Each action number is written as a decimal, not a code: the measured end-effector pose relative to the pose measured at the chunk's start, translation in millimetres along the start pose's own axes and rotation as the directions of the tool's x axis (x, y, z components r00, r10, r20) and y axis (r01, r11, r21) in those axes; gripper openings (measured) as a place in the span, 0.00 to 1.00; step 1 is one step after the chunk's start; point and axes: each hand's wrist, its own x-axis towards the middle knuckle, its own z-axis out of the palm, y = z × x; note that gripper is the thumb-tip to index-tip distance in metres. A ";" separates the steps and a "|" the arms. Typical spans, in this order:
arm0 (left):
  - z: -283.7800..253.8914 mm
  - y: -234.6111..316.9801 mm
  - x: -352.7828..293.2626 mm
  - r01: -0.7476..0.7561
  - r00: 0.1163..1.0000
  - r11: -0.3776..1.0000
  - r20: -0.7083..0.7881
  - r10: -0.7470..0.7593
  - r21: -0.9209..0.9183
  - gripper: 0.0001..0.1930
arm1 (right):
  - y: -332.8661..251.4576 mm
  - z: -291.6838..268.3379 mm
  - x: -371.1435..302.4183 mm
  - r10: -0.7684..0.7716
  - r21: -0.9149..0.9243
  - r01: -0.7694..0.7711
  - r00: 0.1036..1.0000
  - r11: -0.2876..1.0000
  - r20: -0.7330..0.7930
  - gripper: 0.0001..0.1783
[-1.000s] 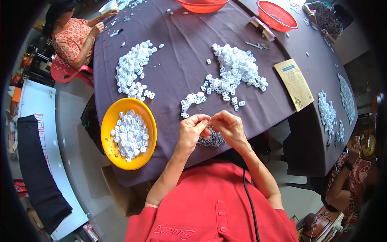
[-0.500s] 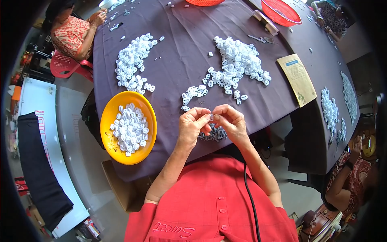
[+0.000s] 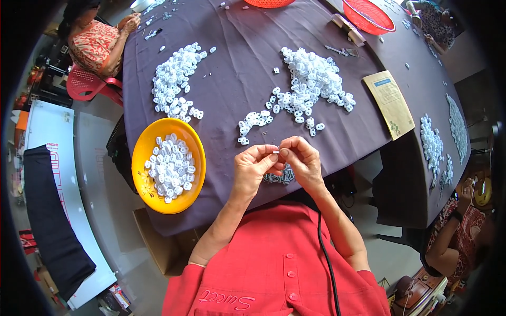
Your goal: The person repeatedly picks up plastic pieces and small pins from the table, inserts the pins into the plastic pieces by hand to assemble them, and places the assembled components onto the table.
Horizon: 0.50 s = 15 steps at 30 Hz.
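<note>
My left hand [image 3: 254, 164] and my right hand [image 3: 301, 162] meet at the table's near edge, fingertips almost touching. Both are closed in a pinch on one small white piece [image 3: 276, 152], mostly covered by the fingers. Below and behind the hands lies a heap of small grey parts [image 3: 279, 174], partly hidden by them. Just beyond is a little cluster of white two-holed plastic pieces [image 3: 254, 121]. To the left a yellow bowl [image 3: 197, 184] holds many white pieces [image 3: 171, 168].
A large pile of white pieces [image 3: 312, 76] lies ahead, another pile [image 3: 174, 81] at far left. Right of them is a brown paper envelope [image 3: 388, 102]. Red baskets [image 3: 369, 17] stand at the back. Co-workers sit around, one person [image 3: 95, 45] at far left. A black cable [image 3: 324, 242] crosses my shirt.
The small white piece has turned between my fingertips and now shows as a thin light edge. My hands have stayed in nearly the same place.
</note>
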 end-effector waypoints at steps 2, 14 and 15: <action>0.6 3.7 -2.9 -0.013 1.000 0.995 -0.023 0.015 0.095 0.06 | -5.2 2.2 -3.2 0.032 0.011 -0.032 0.999 0.999 0.036 0.03; 5.6 10.7 -6.7 -0.113 0.992 0.957 -0.027 0.124 0.268 0.06 | -10.9 9.6 -6.2 0.043 0.183 -0.040 0.999 0.982 -0.015 0.01; 5.5 10.5 -6.8 -0.108 0.992 0.955 -0.029 0.120 0.277 0.06 | -10.2 9.4 -6.7 0.043 0.184 -0.040 0.999 0.982 -0.014 0.01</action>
